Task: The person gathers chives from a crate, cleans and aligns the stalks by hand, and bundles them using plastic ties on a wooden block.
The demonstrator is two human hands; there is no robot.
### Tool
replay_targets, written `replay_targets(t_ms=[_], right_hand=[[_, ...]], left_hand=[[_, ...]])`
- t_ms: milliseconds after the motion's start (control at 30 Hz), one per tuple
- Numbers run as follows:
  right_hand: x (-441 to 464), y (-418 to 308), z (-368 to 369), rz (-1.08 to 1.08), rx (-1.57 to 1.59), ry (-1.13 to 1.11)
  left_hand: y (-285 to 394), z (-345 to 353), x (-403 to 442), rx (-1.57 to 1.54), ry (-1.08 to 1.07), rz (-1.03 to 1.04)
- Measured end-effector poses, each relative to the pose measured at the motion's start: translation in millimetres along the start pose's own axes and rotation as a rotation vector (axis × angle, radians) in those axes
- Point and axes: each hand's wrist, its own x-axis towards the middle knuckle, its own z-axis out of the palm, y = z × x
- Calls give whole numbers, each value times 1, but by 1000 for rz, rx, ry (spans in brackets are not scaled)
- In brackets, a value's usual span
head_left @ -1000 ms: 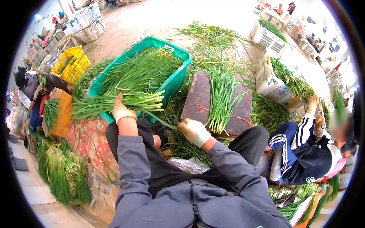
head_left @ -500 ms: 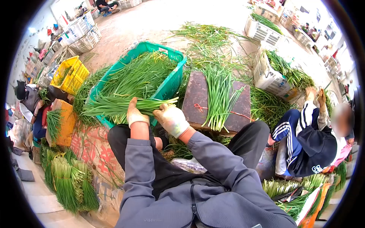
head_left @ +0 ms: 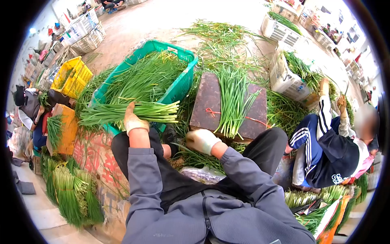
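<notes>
A seated person's left hand (head_left: 135, 122), in a pale glove, grips a loose bunch of green stalks (head_left: 160, 110) held level, pale ends pointing right, over the near edge of a green crate (head_left: 179, 87) heaped with more stalks. Half a second ago the right hand (head_left: 202, 141) was at the bunch's pale end, right beside the left; now it has come away and sits low, just off the near left corner of a dark board (head_left: 206, 95). Its fingers are curled in; I cannot tell whether they hold a leaf. A second bundle (head_left: 233, 101) lies as before across the board's middle, over red string (head_left: 260, 121), ends reaching the near edge.
</notes>
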Motion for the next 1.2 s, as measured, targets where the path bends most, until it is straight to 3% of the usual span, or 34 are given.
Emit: replay_targets(t_ms=[67, 133, 167, 267, 333, 433, 467, 567, 667, 833, 900, 1033, 1200], right_hand=[[17, -32, -20, 37, 288, 295], [28, -65, -42, 133, 620, 434], [37, -72, -46, 269, 766, 328], [55, -71, -39, 393, 1276, 289], [45, -63, -35, 324, 1390, 281], [12, -37, -19, 353, 1272, 289], [2, -15, -5, 368, 1178, 164], [-24, 52, 50, 393, 249, -158], [-27, 66, 62, 428, -176, -416], [6, -12, 8, 172, 344, 392], [17, -41, -6, -72, 235, 682], [43, -58, -13, -161, -53, 607], [27, -40, -5, -220, 134, 693]], left_hand=[[-6, 5, -4, 15, -4, -17], [-17, 7, -8, 31, -48, -12], [-25, 3, -2, 36, -81, -14], [-34, 4, -6, 61, -123, -5], [-32, 6, -9, 71, -78, 7], [-14, 2, -1, 9, -74, 9], [-7, 0, 3, -11, -69, 11], [8, -8, 16, -6, -139, 28], [15, -8, 11, 7, -112, 32], [8, -14, 18, 21, -137, 27], [3, -7, 10, 21, -100, 1], [-13, -6, 9, 51, -63, -44], [-5, -4, 4, 45, -34, -58]])
